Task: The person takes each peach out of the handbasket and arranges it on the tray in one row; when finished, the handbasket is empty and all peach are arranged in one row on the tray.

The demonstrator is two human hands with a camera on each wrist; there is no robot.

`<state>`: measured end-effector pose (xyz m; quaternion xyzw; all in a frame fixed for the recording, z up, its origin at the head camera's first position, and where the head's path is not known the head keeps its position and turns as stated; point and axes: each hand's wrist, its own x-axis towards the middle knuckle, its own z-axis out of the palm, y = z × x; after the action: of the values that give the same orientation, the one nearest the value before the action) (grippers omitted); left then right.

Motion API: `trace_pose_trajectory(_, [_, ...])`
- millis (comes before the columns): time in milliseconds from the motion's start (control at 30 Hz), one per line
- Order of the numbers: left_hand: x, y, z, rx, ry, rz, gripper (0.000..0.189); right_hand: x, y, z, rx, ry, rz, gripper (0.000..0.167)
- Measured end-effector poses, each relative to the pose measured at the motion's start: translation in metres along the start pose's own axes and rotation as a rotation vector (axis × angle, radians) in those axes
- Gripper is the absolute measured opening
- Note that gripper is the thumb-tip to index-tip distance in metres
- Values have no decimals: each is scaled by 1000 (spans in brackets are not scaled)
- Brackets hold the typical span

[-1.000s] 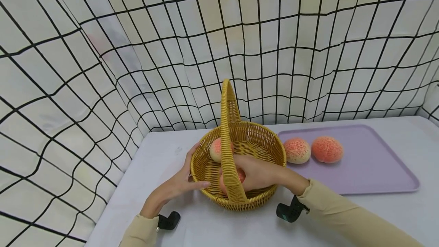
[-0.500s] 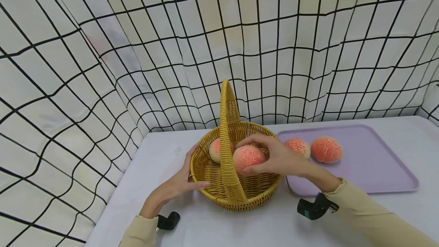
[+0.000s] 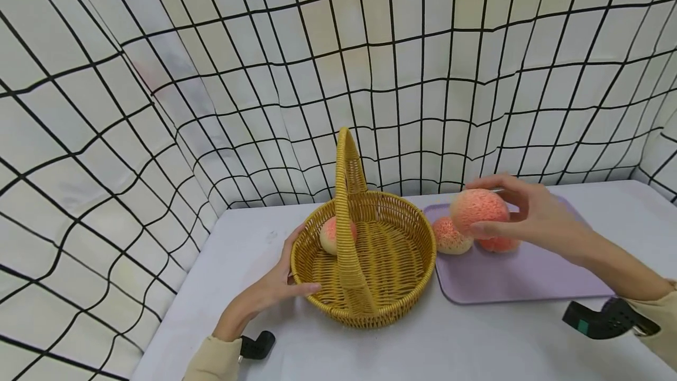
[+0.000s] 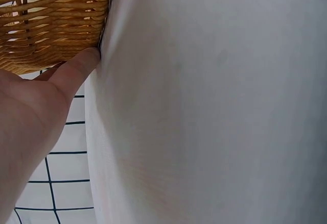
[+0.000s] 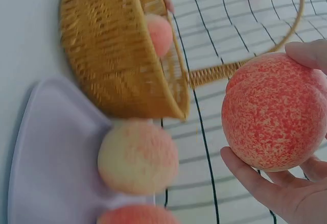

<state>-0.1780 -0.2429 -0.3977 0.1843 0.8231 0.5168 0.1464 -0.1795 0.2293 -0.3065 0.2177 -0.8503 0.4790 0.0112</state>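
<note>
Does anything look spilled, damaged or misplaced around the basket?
Nothing stands out: the wicker basket stands upright, one peach inside; two peaches lie on the lilac tray; the right hand holds another peach. No visible damage or spills.

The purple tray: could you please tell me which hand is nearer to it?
Right. The right hand holds a peach above the purple tray; the left hand touches the side of the basket farther from the tray.
</note>
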Motion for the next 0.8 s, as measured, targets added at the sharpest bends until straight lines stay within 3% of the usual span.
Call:
trace_pose_trajectory(100, [0, 0, 0, 1, -4, 1, 123, -13, 14, -19, -92, 76, 21, 59])
trace_pose_trajectory(367, [-1, -2, -1, 15, -3, 14, 122, -40, 59, -53, -160, 178, 132, 63])
trace_pose_trajectory(567, [0, -2, 0, 10, -4, 13, 122, -44, 96, -63, -175, 195, 126, 57])
trace_pose_trajectory(800, [-1, 0, 0, 4, -11, 13, 122, -45, 130, -65, -212, 159, 128, 55])
